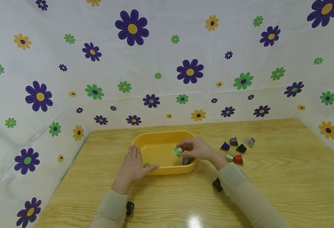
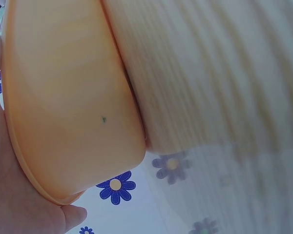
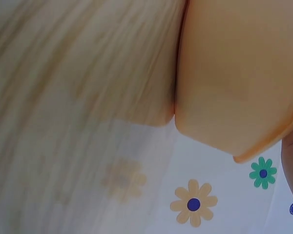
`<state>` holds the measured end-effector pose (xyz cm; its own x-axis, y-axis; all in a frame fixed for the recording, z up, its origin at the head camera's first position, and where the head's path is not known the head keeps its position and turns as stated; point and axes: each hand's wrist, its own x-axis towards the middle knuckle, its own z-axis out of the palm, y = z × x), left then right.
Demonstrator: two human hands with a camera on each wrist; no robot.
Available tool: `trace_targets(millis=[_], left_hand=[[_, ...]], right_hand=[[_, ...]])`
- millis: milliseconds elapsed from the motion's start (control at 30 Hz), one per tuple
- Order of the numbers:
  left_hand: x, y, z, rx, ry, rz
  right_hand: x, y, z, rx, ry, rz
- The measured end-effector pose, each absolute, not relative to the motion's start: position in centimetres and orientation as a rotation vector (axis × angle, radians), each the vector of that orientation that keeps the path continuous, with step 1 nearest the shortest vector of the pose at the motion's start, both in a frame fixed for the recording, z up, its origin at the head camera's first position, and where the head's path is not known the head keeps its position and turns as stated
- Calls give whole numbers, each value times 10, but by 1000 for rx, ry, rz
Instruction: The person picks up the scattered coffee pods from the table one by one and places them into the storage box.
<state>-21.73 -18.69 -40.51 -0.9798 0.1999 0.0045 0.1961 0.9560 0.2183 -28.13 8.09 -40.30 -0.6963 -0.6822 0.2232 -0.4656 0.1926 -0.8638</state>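
Note:
My right hand (image 1: 196,148) pinches a light green coffee capsule (image 1: 178,151) between thumb and fingers, above the right part of a yellow plastic tub (image 1: 161,171). Below that hand, inside the tub, a dark grey capsule (image 1: 186,161) partly shows. The left hand (image 1: 132,167) rests on the tub's left end, its fingers straight on the rim and its thumb stretched along the front. Near this thumb another green capsule (image 1: 146,165) peeks out from the tub. In the left wrist view the tub's outer wall (image 2: 73,117) fills much of the picture, with the hand along its rim.
Right of the tub lie several capsules: blue (image 1: 225,146), grey (image 1: 233,141), black (image 1: 241,148), silver (image 1: 249,142), green (image 1: 229,156) and red (image 1: 238,159). One black capsule (image 1: 217,185) is beside the right sleeve, a black object (image 1: 130,208) beside the left. Flowered cloth (image 1: 161,47) encloses the wooden table (image 1: 283,177).

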Motion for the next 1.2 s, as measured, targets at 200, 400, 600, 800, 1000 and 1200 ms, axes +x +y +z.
trace_targets(millis=[200, 400, 600, 800, 1000, 1200], left_hand=[[-216, -185, -404, 306, 3085, 353], [-216, -184, -403, 305, 3077, 358], [-216, -184, -402, 298, 3074, 355], [-217, -185, -403, 295, 3077, 352], [-217, -185, -405, 298, 3082, 358], [-218, -187, -405, 304, 3090, 354]], right_hand=[[-279, 73, -402, -1126, 2245, -1494], [-280, 69, -403, -1129, 2242, -1490], [-279, 69, -401, -1101, 2292, -1430], [-279, 70, -400, -1107, 2283, -1432], [-277, 71, -397, -1088, 2295, -1416], [-277, 75, -397, -1085, 2310, -1418]])
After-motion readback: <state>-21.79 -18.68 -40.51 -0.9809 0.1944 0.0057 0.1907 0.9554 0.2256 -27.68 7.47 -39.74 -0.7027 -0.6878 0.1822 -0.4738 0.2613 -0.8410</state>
